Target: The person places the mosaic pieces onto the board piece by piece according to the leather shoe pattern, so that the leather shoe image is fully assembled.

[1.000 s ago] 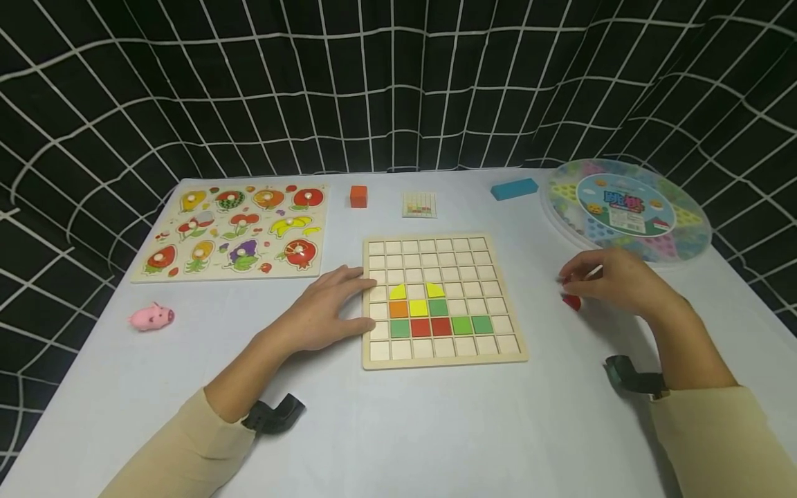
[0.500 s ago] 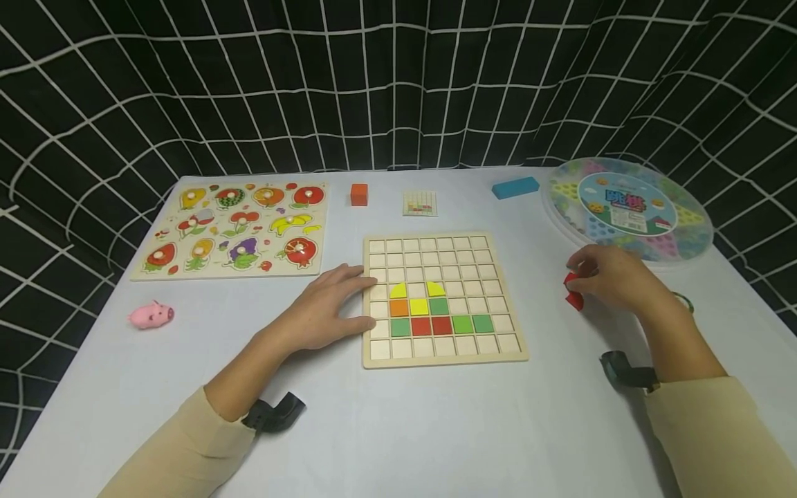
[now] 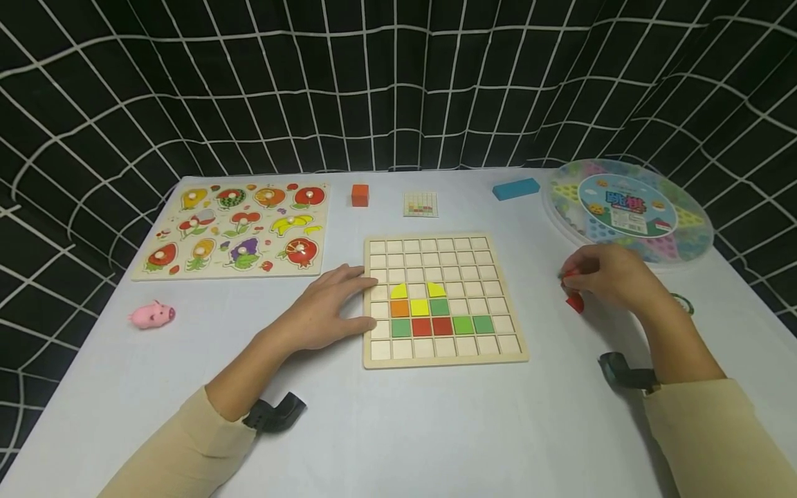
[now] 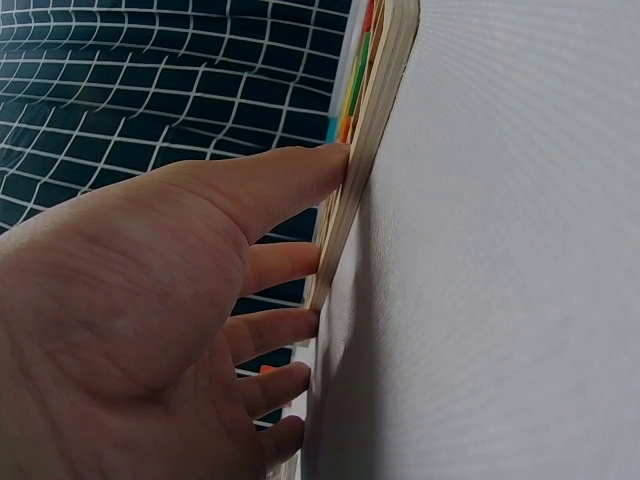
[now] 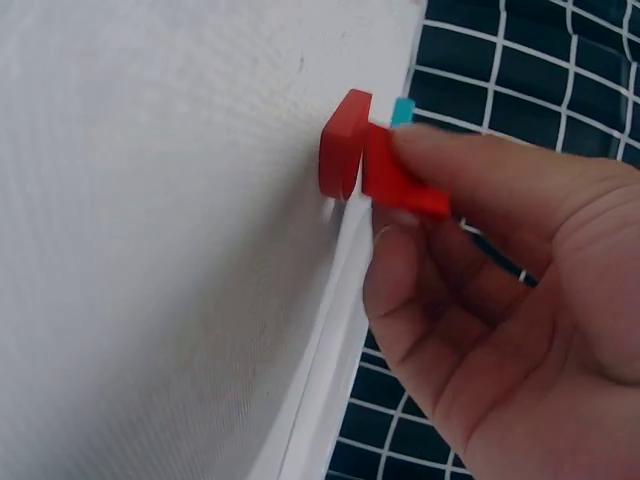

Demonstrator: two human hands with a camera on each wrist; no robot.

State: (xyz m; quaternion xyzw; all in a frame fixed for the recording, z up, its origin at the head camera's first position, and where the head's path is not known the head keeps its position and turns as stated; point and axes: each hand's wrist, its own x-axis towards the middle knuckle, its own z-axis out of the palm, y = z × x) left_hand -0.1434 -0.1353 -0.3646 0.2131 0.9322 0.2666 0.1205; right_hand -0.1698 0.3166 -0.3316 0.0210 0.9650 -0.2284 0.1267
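A wooden grid board [image 3: 510,349] with yellow, orange, green and red pieces in some cells lies mid-table. My left hand [image 3: 320,311] rests along its left side, thumb and fingertips touching the edge; the fingers [image 4: 275,330] look relaxed in the left wrist view. On the right, my right hand [image 3: 613,277] pinches a red block [image 5: 395,180] between thumb and fingers, partly covered by them. Close beside it, a second red piece [image 5: 343,148] with a curved side stands on the white tabletop; in the head view this loose red piece [image 3: 575,303] shows below the fingertips.
A fruit knob puzzle [image 3: 264,238] and a pink toy pig [image 3: 152,315] are at left. Behind the board sit an orange cube [image 3: 360,195], a small pattern card [image 3: 420,205] and a blue block [image 3: 516,189]. A round game box [image 3: 629,207] stands back right.
My right hand has shifted slightly and turned the held red block, which shows less now than half a second ago. The left hand and the board stay as they were.
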